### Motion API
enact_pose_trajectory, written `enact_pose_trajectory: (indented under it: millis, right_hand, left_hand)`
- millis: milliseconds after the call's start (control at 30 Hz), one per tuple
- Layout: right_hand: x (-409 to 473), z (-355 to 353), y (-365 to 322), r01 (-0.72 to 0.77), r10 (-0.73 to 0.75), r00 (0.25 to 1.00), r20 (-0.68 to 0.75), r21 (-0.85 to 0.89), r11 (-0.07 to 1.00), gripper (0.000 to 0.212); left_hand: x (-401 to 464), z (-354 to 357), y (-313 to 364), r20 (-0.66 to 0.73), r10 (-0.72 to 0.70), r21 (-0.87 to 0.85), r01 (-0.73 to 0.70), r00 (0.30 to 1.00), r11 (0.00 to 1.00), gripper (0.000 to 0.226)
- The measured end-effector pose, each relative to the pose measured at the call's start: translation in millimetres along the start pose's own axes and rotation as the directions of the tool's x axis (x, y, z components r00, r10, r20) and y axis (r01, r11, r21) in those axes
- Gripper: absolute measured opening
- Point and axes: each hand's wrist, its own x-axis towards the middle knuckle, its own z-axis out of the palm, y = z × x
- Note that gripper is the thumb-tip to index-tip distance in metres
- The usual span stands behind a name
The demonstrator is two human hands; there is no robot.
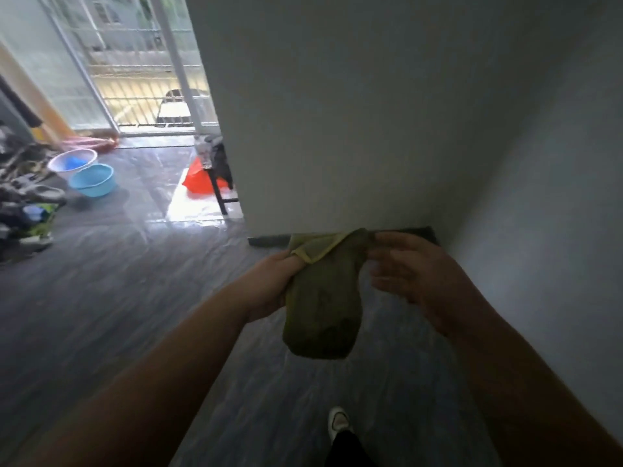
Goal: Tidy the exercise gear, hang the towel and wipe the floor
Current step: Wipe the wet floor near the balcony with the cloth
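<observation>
Gripping a green cloth [322,308] near its upper edge, the left hand [273,284] has its fingers curled round the fabric at about chest height in front of the person. The cloth hangs down from that grip in a bunched, sock-like fold, its long axis close to vertical, its rounded lower end free in the air above the floor [135,298]. A paler yellow-green hem shows at the top, just above the left fingers.

The right hand [409,274] is just beside the cloth on its right, fingers spread and blurred. Its fingertips reach the top right corner of the cloth, but whether they pinch it or only brush it cannot be told. The left hand has the only sure hold; the right is nearer the loose upper corner, so opening the cloth out probably means drawing that corner away to the right.

Both forearms stretch forward from the bottom corners, bare, slightly bent at the elbow.

Behind the hands stands a white wall [337,129] that meets a side wall in a corner to the right. Below, one foot in a pale shoe [338,421] stands on the glossy grey floor. Far left, well apart, two basins [92,180] sit near a bright balcony door [141,79].
</observation>
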Motion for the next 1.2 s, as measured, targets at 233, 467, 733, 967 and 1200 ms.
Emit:
enact_pose_trajectory:
  millis: [233,467,733,967,1200]
  right_hand:
    - [129.7,47.9,41.0,-0.288,0.275,0.753,0.598,-0.076,0.955,0.072]
    - [208.5,149.6,55.6,-0.376,0.391,0.441,0.808,-0.229,0.898,0.081]
    - [246.7,266.5,65.5,-0.357,0.464,0.471,0.75,-0.319,0.878,0.043]
    - [272.2,417.9,83.6,-0.294,0.417,0.615,0.669,-0.296,0.909,0.034]
    - [315.1,570.7,88.1,-0.381,0.381,0.743,0.549,-0.121,0.917,0.041]
  left_hand:
    - [8.1,-70.6,29.3,-0.175,-0.011,-0.222,-0.028,0.985,0.975,0.037]
    - [2.4,-120.8,19.4,-0.317,-0.114,-0.335,0.001,0.942,0.942,0.045]
    - [2.3,-242.2,-1.8,-0.487,-0.099,-0.245,-0.027,0.868,0.969,0.052]
    - [-10.5,-391.0,3.8,-0.685,0.026,-0.068,-0.099,0.728,0.993,0.033]
    - [-35.8,-542.8,-9.8,-0.771,-0.112,-0.1,0.053,0.626,0.994,0.045]
